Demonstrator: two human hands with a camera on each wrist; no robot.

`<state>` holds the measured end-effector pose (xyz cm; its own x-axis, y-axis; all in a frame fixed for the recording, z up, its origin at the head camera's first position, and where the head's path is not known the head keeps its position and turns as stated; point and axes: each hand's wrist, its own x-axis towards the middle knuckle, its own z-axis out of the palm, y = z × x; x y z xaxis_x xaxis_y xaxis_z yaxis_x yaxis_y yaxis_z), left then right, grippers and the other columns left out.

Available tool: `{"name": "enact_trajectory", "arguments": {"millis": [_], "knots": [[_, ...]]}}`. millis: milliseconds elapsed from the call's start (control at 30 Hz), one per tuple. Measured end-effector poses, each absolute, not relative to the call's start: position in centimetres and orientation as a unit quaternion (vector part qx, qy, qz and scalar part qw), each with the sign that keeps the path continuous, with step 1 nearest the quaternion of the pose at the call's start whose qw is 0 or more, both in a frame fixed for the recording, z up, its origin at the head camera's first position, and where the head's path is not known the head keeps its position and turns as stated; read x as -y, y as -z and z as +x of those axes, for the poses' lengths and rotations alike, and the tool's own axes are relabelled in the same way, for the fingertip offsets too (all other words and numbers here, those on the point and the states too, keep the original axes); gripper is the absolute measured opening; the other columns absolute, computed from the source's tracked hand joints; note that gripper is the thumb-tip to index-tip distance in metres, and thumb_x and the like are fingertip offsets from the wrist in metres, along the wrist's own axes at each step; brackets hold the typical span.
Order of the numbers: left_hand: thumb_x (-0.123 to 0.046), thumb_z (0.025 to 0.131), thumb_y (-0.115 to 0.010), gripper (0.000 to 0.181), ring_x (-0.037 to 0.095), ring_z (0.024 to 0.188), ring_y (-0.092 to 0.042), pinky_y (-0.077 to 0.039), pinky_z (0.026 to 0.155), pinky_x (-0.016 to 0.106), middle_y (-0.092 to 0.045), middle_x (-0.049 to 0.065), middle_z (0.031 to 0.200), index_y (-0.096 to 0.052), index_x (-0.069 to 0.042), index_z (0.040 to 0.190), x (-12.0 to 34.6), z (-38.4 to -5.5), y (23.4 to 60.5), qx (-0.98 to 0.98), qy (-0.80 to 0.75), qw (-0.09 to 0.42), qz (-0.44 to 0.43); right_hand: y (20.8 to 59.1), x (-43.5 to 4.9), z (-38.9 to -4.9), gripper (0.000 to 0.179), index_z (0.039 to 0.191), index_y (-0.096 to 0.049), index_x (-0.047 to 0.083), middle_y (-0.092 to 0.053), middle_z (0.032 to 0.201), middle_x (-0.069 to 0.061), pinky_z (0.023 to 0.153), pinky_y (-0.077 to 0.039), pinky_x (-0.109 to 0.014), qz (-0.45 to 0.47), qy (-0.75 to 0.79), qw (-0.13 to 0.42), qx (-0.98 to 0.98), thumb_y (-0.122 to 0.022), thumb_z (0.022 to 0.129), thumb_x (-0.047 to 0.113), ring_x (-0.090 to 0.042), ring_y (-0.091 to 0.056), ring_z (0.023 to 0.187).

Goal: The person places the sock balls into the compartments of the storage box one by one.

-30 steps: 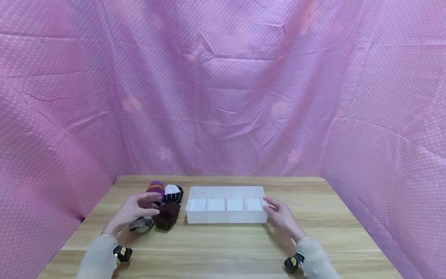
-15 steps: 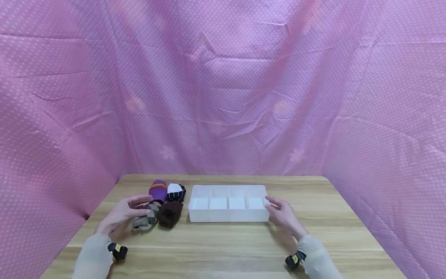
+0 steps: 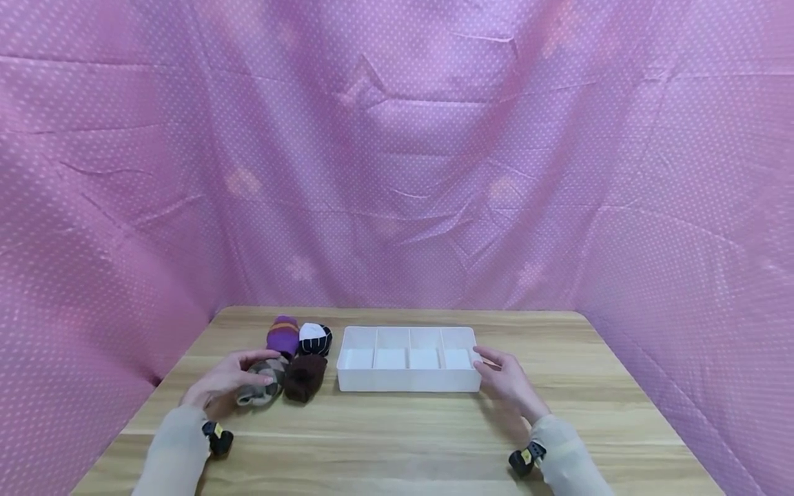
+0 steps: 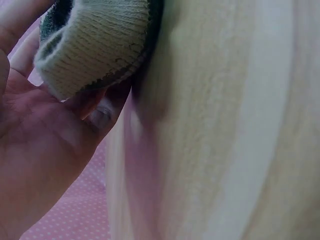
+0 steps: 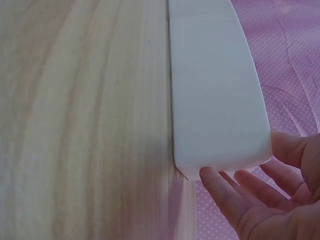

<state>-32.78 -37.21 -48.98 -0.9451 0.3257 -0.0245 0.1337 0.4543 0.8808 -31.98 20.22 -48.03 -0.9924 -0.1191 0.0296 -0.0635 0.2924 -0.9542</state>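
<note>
In the head view my left hand is at the rolled grey patterned sock, its thumb and fingers around it. The left wrist view has the ribbed cuff of this sock between my fingers and thumb, close to the tabletop. Beside it lie a dark brown rolled sock, a purple one with an orange stripe and a black-and-white one. My right hand touches the right end of the white divided box; the right wrist view shows fingertips against its end wall.
The box stands upright on the wooden table, right of the socks, with several compartments side by side. Pink dotted cloth hangs behind the table and along both sides.
My left hand first draws back left from above the socks, then comes down around the grey sock. My right hand stays at the box's end. The head view shifts slightly.
</note>
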Motion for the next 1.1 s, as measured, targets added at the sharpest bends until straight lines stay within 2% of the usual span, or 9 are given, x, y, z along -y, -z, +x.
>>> {"name": "enact_trajectory", "arguments": {"millis": [300,600,767,1000,1100], "knots": [[-0.023,0.083,-0.078,0.063,0.014,0.11,-0.057,-0.041,0.096,0.035,-0.059,0.015,0.132,-0.053,-0.007,0.139,37.0,-33.2,49.0,-0.855,-0.494,0.11,0.113,47.9,-20.0,-31.9,0.046,0.142,-0.046,-0.003,-0.04,0.149,-0.028,0.097,-0.052,-0.042,-0.048,0.621,0.032,-0.782,-0.056,0.099,0.01,-0.044,-0.048,0.131],[-0.024,0.083,-0.078,0.06,0.014,0.11,-0.053,-0.04,0.094,0.034,-0.057,0.017,0.133,-0.056,-0.006,0.136,36.4,-33.3,48.9,-0.868,-0.475,0.09,0.111,47.9,-19.8,-31.9,0.048,0.144,-0.044,-0.002,-0.039,0.148,-0.03,0.096,-0.053,-0.044,-0.028,0.644,0.044,-0.763,-0.056,0.099,0.009,-0.044,-0.049,0.129],[-0.025,0.081,-0.079,0.063,0.015,0.108,-0.056,-0.042,0.093,0.033,-0.06,0.017,0.131,-0.056,-0.008,0.137,36.1,-33.2,48.8,-0.871,-0.474,0.078,0.105,48.0,-19.9,-31.8,0.048,0.144,-0.043,-0.002,-0.039,0.148,-0.031,0.095,-0.053,-0.044,-0.027,0.644,0.045,-0.763,-0.056,0.099,0.008,-0.044,-0.049,0.129],[-0.029,0.077,-0.083,0.064,0.021,0.106,-0.059,-0.046,0.092,0.035,-0.063,0.018,0.126,-0.06,-0.009,0.133,36.1,-33.2,49.0,-0.892,-0.441,0.028,0.099,48.2,-19.8,-32.1,0.047,0.143,-0.046,0.001,-0.043,0.146,-0.031,0.094,-0.054,-0.042,-0.017,0.652,0.04,-0.757,-0.057,0.098,0.007,-0.042,-0.053,0.126],[-0.031,0.077,-0.083,0.064,0.02,0.106,-0.059,-0.047,0.091,0.032,-0.063,0.017,0.126,-0.059,-0.01,0.133,36.5,-32.9,48.7,-0.893,-0.441,0.031,0.086,48.1,-19.7,-32.2,0.048,0.143,-0.046,0.0,-0.041,0.147,-0.03,0.094,-0.054,-0.041,-0.02,0.65,0.043,-0.758,-0.057,0.098,0.007,-0.042,-0.052,0.127]]}}
